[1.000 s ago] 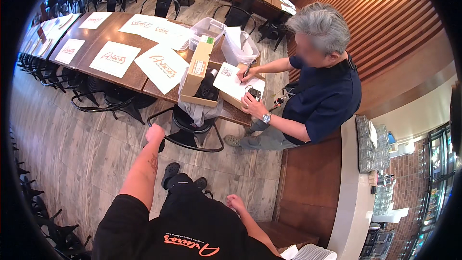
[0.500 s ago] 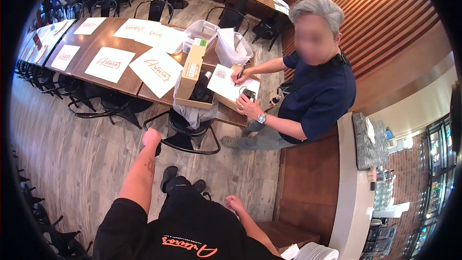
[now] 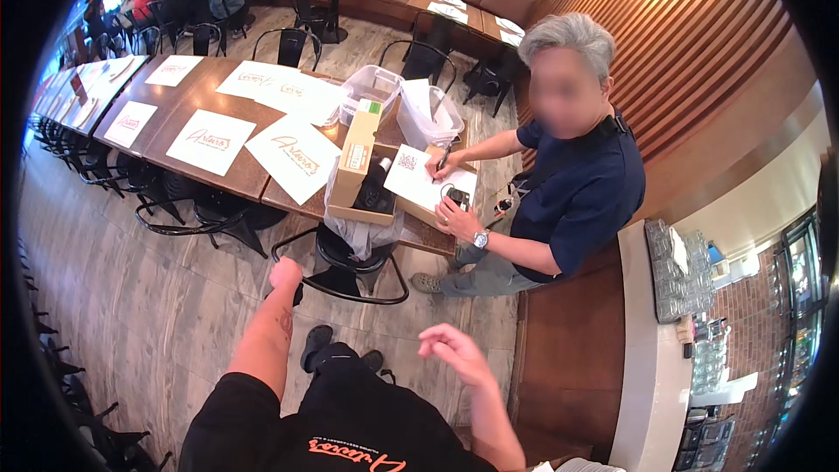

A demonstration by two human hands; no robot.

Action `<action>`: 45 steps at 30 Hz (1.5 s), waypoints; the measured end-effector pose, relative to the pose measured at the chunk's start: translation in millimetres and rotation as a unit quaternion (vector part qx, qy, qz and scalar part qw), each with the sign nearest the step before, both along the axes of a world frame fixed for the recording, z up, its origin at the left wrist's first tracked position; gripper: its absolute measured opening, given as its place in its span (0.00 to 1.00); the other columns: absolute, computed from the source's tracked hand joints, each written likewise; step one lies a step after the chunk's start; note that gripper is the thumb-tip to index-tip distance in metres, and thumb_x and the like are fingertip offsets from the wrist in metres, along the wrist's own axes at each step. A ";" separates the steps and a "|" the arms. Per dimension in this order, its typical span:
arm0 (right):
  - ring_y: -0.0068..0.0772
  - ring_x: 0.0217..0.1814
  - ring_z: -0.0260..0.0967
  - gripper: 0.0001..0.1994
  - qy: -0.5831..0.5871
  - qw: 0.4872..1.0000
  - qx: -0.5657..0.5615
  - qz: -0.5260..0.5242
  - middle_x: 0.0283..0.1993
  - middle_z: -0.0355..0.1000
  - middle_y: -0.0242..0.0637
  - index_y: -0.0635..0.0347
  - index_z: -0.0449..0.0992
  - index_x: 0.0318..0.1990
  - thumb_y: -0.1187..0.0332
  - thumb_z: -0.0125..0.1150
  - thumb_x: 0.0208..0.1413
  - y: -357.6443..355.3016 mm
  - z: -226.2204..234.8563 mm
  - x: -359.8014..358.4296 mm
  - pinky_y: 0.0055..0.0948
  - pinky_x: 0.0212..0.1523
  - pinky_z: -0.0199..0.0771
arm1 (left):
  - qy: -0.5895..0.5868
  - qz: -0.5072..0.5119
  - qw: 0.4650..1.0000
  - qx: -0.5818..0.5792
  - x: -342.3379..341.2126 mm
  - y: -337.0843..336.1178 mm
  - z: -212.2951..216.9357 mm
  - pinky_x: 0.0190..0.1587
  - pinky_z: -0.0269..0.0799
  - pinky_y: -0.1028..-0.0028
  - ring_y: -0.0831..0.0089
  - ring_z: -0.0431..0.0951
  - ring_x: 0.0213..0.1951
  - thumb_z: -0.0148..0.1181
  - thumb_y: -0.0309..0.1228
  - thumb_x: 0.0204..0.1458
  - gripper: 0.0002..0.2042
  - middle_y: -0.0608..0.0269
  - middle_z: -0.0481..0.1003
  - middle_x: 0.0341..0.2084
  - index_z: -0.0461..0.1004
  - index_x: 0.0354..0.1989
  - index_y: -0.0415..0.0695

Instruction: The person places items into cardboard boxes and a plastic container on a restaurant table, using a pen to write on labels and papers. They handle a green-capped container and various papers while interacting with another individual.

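Observation:
My left hand [image 3: 286,274] is closed at the curved rail of a black metal chair [image 3: 343,299], with its fingers mostly hidden. A dark band shows at that wrist. My right hand [image 3: 456,355] is raised in front of me, with nothing in it and its fingers loosely bent and apart. Across the table corner stands a person [image 3: 577,192] in a dark blue shirt. That person's right hand holds a pen [image 3: 443,157] on a white sheet [image 3: 418,173]; the left holds a small black device [image 3: 456,198]. Beside the sheet, an open cardboard box [image 3: 363,212] contains black items.
Printed white placemats [image 3: 210,142] lie along the brown table [image 3: 157,142]. Clear plastic bins [image 3: 428,127] stand behind the box. More chairs [image 3: 197,223] line the near side. At right is a counter [image 3: 642,358] with stacked glasses [image 3: 669,275]. People [image 3: 179,0] sit far left.
My right hand has risen from beside my body, its fingers loosening. The view has shifted slightly. My left hand stays at the chair rail, and the person keeps the pen on the sheet.

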State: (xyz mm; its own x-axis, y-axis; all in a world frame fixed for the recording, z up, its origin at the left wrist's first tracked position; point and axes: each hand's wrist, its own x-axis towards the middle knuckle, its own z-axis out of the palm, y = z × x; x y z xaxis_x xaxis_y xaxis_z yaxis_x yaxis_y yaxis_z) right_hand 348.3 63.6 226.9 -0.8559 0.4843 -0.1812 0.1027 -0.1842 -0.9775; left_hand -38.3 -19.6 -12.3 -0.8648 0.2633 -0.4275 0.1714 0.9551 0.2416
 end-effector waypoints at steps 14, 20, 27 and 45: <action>0.41 0.29 0.68 0.17 0.444 0.833 0.139 0.300 0.32 0.73 0.46 0.46 0.68 0.55 0.59 0.53 0.59 -38.8 249.0 -43.9 0.34 0.34 0.70 | -0.017 0.030 0.999 0.017 -6.8 -3.3 -10.4 0.47 0.71 0.59 0.53 0.75 0.47 0.45 0.34 0.52 0.15 0.48 0.74 0.44 0.73 0.44 0.43; 0.45 0.33 0.67 0.16 0.435 0.830 0.129 0.326 0.32 0.72 0.46 0.51 0.69 0.53 0.60 0.48 0.60 -26.8 232.5 -36.4 0.37 0.36 0.70 | -0.033 0.026 0.999 0.016 3.2 0.9 6.2 0.49 0.69 0.59 0.54 0.74 0.48 0.43 0.34 0.54 0.16 0.48 0.74 0.45 0.72 0.45 0.41; 0.30 0.31 0.69 0.18 0.175 0.977 0.112 -0.056 0.28 0.72 0.38 0.66 0.76 0.38 0.57 0.56 0.54 -7.0 100.3 -7.9 0.29 0.34 0.70 | -0.030 0.023 0.999 0.009 -2.0 -4.2 2.2 0.49 0.70 0.59 0.53 0.74 0.48 0.43 0.33 0.53 0.16 0.47 0.74 0.45 0.70 0.47 0.41; 0.24 0.30 0.68 0.15 -0.342 0.923 -0.108 -0.139 0.34 0.72 0.34 0.56 0.71 0.45 0.56 0.54 0.58 -49.2 -304.2 137.3 0.24 0.31 0.69 | -0.030 0.005 0.999 -0.017 -6.0 -1.3 -1.4 0.49 0.70 0.59 0.53 0.74 0.48 0.46 0.35 0.51 0.17 0.48 0.74 0.45 0.72 0.46 0.42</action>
